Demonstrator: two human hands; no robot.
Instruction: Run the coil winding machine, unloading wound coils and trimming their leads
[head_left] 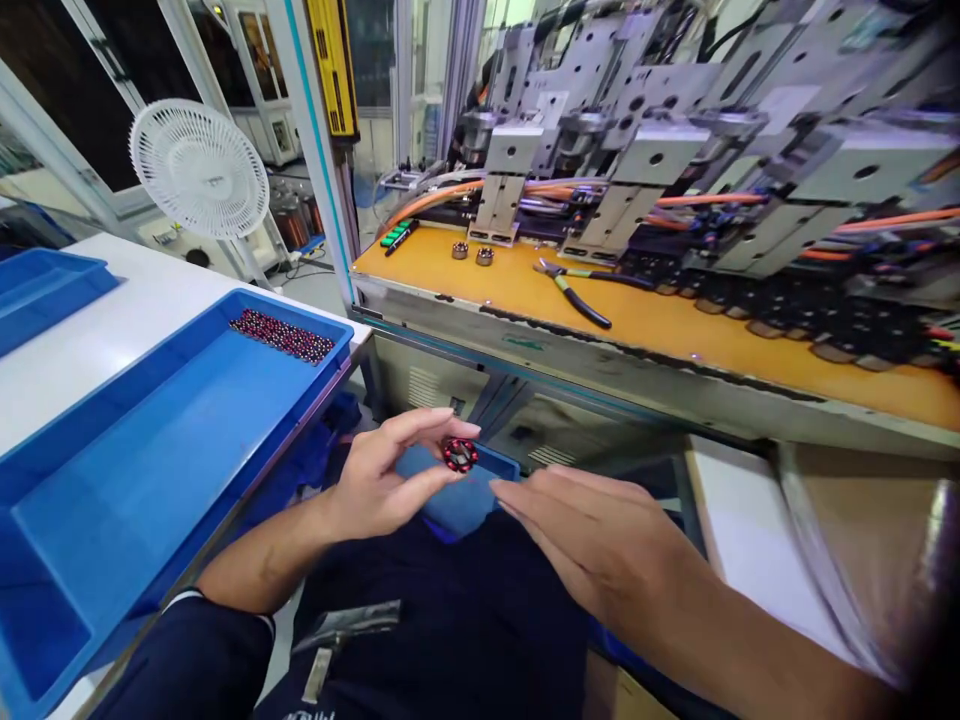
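From where I stand, the left hand [382, 480] has a small round part [460, 455] pinched at its edges, the grip open only as wide as the part itself, thumb below and fingertips above. The part is black with reddish-pink spots around its ring, and it is held in front of the person's dark shirt [450, 620], with its round face toward the head camera. The right hand [607, 530] is just beside it, fingers stretched out and close together, pointing toward the part without touching it. I see nothing held in that hand; its grip is released, though the palm side is hidden from me.

Below the hands, partly covered by them, is a small blue bin [495, 463]. Over on the person's left, a large blue tray [150, 450] lies on a white worktop [45, 400], and a block of similar small parts [281, 335] is packed in its far end. A white fan [199, 170] stands beyond it.

Ahead, on the orange surface of the machine [465, 290], two small round pieces [472, 254] sit near a pair of pliers [574, 290], whose handles are spread apart. A row of dark round parts [787, 320] runs along the same surface toward the right.
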